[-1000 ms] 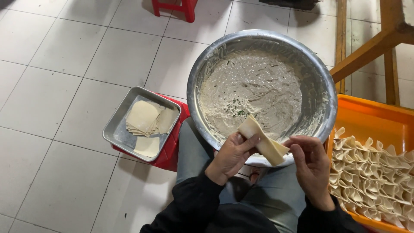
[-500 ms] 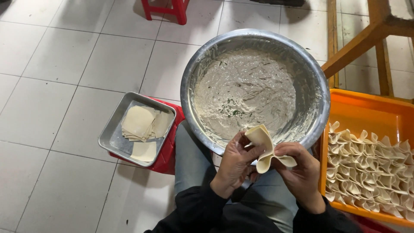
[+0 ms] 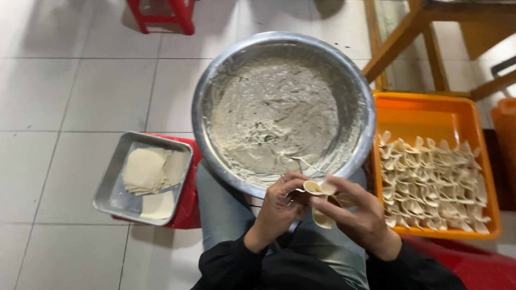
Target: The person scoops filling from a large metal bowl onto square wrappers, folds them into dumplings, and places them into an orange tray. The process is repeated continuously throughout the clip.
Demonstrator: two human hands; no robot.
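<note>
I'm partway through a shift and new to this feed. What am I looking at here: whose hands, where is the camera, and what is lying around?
There is no machine: the single view comes from a camera on a person's head, looking down at their lap. Both bare hands meet on one folded dumpling wrapper, the left hand and right hand pinching it between the fingers. A big metal bowl of pale filling rests on the knees. On the person's left, a metal tray of flat wrappers sits on a red stool. On the right, an orange tray holds rows of folded dumplings.
</note>
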